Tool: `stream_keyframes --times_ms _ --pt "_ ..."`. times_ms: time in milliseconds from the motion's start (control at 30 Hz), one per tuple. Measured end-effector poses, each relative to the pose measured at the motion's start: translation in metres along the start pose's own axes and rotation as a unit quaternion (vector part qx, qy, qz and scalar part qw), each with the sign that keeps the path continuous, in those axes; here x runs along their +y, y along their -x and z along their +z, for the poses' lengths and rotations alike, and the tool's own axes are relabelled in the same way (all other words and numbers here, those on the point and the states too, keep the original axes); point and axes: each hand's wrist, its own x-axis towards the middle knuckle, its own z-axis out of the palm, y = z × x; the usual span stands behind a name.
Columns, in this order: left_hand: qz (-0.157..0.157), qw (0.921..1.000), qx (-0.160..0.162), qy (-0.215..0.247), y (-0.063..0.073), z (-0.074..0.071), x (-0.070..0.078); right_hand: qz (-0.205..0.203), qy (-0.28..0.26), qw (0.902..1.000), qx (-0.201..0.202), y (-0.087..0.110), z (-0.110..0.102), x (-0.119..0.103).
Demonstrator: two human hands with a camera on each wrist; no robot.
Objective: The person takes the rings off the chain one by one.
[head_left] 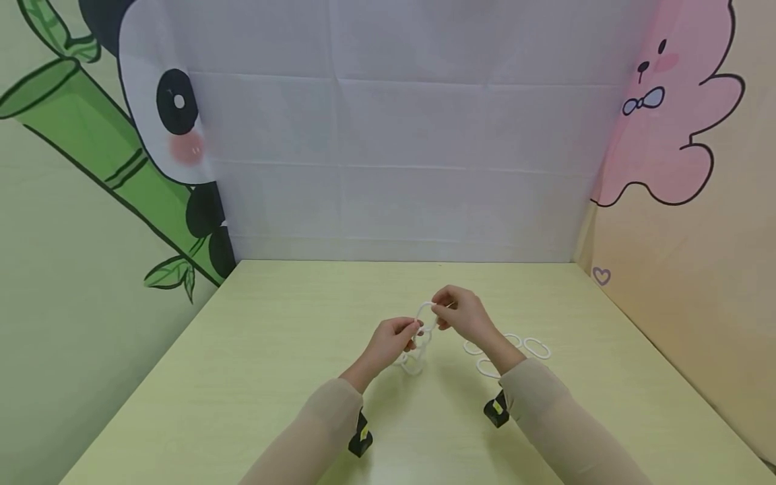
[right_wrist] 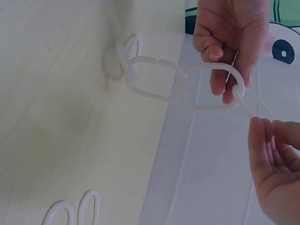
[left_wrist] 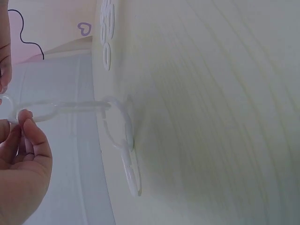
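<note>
A chain of white oval plastic links (left_wrist: 79,104) hangs between my hands, its lower links resting on the tabletop. My right hand (head_left: 463,313) pinches the top link (right_wrist: 247,108) between thumb and fingertips. Just below and to the left, my left hand (head_left: 388,343) pinches the chain with thumb and forefinger, close to where the top link passes through the second link (right_wrist: 211,66). In the right wrist view a small gap shows in the side of the third link (right_wrist: 157,98).
Several loose white links, one of them an oval link (head_left: 537,348), lie on the pale wooden table (head_left: 291,303) beyond and beside my right forearm. A white cloth (head_left: 412,202) hangs behind the table. Black blocks with yellow marks (head_left: 497,411) sit beneath both wrists.
</note>
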Motion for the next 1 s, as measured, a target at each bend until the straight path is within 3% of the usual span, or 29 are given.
stream_keyframes --times_ms 500,767,1000 --pt "-0.003 1.0000 -0.007 -0.005 0.002 -0.001 0.001 0.083 -0.135 0.9872 0.015 0.000 -0.005 0.012" --pt "0.000 0.9999 0.015 -0.007 0.001 -0.001 0.003 0.106 -0.199 0.9743 0.002 0.000 -0.006 0.022" --pt "0.000 0.9994 0.033 -0.006 -0.001 -0.003 0.003 0.117 -0.217 0.9692 -0.007 0.001 -0.003 0.028"
